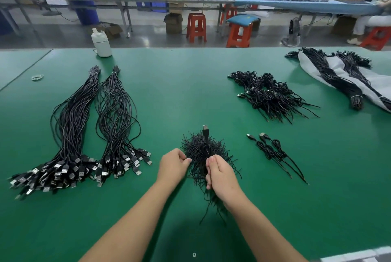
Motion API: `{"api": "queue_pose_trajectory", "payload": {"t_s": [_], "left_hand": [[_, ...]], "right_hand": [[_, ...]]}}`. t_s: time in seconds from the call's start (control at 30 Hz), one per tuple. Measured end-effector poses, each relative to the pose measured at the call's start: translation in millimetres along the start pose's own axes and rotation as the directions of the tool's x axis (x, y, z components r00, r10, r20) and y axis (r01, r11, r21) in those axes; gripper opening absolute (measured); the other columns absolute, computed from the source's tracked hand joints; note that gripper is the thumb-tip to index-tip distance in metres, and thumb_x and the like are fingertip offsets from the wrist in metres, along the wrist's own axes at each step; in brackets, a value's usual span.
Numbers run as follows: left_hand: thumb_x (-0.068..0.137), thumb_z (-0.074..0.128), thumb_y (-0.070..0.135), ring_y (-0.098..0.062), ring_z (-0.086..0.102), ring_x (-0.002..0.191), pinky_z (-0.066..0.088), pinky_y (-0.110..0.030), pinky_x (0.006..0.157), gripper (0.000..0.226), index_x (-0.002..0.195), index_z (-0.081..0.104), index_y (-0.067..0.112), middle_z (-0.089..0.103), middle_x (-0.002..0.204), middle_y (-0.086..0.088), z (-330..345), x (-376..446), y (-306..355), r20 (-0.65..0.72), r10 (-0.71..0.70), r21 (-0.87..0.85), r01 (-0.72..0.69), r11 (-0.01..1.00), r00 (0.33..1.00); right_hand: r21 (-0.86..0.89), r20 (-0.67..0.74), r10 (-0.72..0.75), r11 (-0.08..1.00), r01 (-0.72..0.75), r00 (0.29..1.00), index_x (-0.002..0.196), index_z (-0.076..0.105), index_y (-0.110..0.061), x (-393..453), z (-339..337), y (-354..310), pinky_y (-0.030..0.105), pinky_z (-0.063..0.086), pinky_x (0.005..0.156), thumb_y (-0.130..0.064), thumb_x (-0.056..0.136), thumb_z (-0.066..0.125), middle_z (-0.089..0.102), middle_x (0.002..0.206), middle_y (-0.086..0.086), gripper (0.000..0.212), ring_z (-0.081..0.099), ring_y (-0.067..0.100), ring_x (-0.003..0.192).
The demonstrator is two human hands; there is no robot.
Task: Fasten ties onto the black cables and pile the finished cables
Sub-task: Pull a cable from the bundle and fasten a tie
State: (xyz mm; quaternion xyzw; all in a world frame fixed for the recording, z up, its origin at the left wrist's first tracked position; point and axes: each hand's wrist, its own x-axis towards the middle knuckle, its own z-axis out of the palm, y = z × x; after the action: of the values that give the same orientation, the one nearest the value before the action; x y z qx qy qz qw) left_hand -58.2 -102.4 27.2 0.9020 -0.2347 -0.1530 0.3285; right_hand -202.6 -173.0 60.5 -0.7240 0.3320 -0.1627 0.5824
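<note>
Both hands are low in the middle of the green surface (pixel 190 92), working at a small heap of black ties (pixel 201 149). The left hand (pixel 173 164) sits at the left edge of the heap with its fingers curled in, and it seems to pinch a tie or two, though the tips are hard to see. The right hand (pixel 220 174) is curled around one cable (pixel 205 134). This cable runs straight away from the person, with its plug end poking up past the far side of the heap and its thin tail hanging down under the right wrist. So the cable lies long-ways between the two hands, and the ties are right under it, touching both hands. The left hand is nearer to the loose ties, so it looks like the one to bring a tie over. Two done cables (pixel 273 151) lie just to the right, and a bigger pile (pixel 273 96) sits farther back on the right. Two long bundles (pixel 93 130) of plain cables wait well off to the left. The next cable would likely go on the right side.
</note>
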Motion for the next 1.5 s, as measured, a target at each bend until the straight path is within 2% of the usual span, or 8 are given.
{"api": "queue_pose_trajectory", "payload": {"t_s": [0.33, 0.6, 0.77, 0.93, 1.07, 1.23, 1.33, 1.5], "left_hand": [[0.09, 0.067, 0.032, -0.016, 0.059, 0.074, 0.045, -0.027, 0.067, 0.018, 0.073, 0.06, 0.029, 0.061, 0.072, 0.011, 4.4, 1.7, -4.3, -0.051, -0.045, 0.035, 0.046, 0.998, 0.998], [0.097, 0.052, 0.034, -0.017, 0.056, 0.068, 0.04, -0.029, 0.058, 0.016, 0.087, 0.057, 0.023, 0.053, 0.084, 0.007, -17.0, -18.8, -15.1, -0.144, 0.319, 0.389, -0.243, 0.889, 0.937], [0.093, 0.059, 0.027, -0.022, 0.053, 0.056, 0.038, -0.028, 0.048, 0.015, 0.085, 0.057, 0.015, 0.052, 0.081, 0.002, -42.3, -38.8, -27.8, -0.198, 0.425, 0.452, -0.302, 0.839, 0.883], [0.089, 0.067, 0.025, -0.007, 0.051, 0.064, 0.041, -0.028, 0.06, 0.013, 0.079, 0.059, 0.027, 0.055, 0.079, 0.011, -54.1, -55.6, -28.0, -0.182, 0.36, 0.116, -0.343, 0.932, 0.915], [0.085, 0.073, 0.025, -0.007, 0.04, 0.053, 0.034, -0.022, 0.055, 0.015, 0.073, 0.064, 0.027, 0.049, 0.056, 0.014, -51.5, -65.9, -23.1, 0.02, 0.291, -0.188, -0.282, 0.941, 0.956], [0.088, 0.071, 0.022, -0.01, 0.037, 0.053, 0.032, -0.027, 0.053, 0.011, 0.078, 0.066, 0.025, 0.045, 0.054, 0.009, -48.2, -70.0, -19.3, 0.133, 0.218, -0.27, -0.176, 0.947, 0.967], [0.092, 0.067, 0.011, -0.017, 0.042, 0.054, 0.037, -0.026, 0.055, 0.007, 0.087, 0.067, 0.016, 0.055, 0.063, 0.001, -45.0, -72.0, -11.7, 0.18, 0.167, -0.469, -0.065, 0.881, 0.969], [0.092, 0.069, 0.012, -0.009, 0.04, 0.051, 0.033, -0.017, 0.047, 0.01, 0.083, 0.072, 0.014, 0.057, 0.06, 0.003, -43.0, -74.3, -3.6, 0.182, 0.114, -0.547, 0.004, 0.837, 0.977]], "right_hand": [[-0.036, 0.044, 0.008, 0.999, -0.007, 0.999, 0.085, 0.047, -0.015, -4.4, -0.2, 1.2, 0.015, 0.042, 0.047, -0.028, 0.108, 0.031, 0.041, 0.059, 0.002, 0.031, 0.042, 0.017, 0.057], [-0.053, 0.028, 0.015, 0.999, -0.014, 0.999, 0.084, 0.048, -0.015, -2.5, 0.1, 4.3, 0.016, 0.044, 0.05, -0.03, 0.107, 0.031, 0.045, 0.066, 0.002, 0.033, 0.045, 0.015, 0.056], [0.033, 0.051, 0.074, 0.997, -0.076, 0.996, 0.088, 0.058, -0.013, -0.3, 2.2, 6.9, 0.03, 0.049, 0.062, -0.033, 0.107, 0.032, 0.056, 0.061, -0.005, 0.038, 0.055, 0.011, 0.054], [0.169, 0.149, 0.086, 0.979, -0.11, 0.985, 0.1, 0.064, -0.016, -0.4, 13.1, 4.0, 0.033, 0.05, 0.066, -0.034, 0.108, 0.034, 0.063, 0.074, 0.0, 0.035, 0.056, 0.013, 0.058], [0.325, 0.142, 0.056, 0.941, -0.1, 0.988, 0.091, 0.06, -0.013, 0.4, 20.2, -4.9, 0.03, 0.047, 0.063, -0.026, 0.108, 0.036, 0.062, 0.09, 0.006, 0.032, 0.053, 0.012, 0.061], [0.117, 0.046, -0.053, 0.992, 0.048, 0.997, 0.09, 0.057, -0.014, 0.6, 17.9, -8.3, 0.027, 0.046, 0.075, -0.024, 0.108, 0.035, 0.061, 0.08, -0.001, 0.03, 0.054, 0.006, 0.065], [0.004, 0.02, -0.132, 0.991, 0.132, 0.991, 0.084, 0.051, -0.016, -0.9, 17.2, -9.1, 0.02, 0.047, 0.073, -0.021, 0.107, 0.036, 0.06, 0.087, 0.006, 0.029, 0.057, 0.007, 0.071], [-0.088, 0.006, -0.25, 0.964, 0.249, 0.968, 0.078, 0.047, -0.018, -4.0, 17.8, -8.2, 0.01, 0.042, 0.071, -0.017, 0.107, 0.035, 0.052, 0.093, 0.009, 0.031, 0.055, 0.006, 0.073]]}}
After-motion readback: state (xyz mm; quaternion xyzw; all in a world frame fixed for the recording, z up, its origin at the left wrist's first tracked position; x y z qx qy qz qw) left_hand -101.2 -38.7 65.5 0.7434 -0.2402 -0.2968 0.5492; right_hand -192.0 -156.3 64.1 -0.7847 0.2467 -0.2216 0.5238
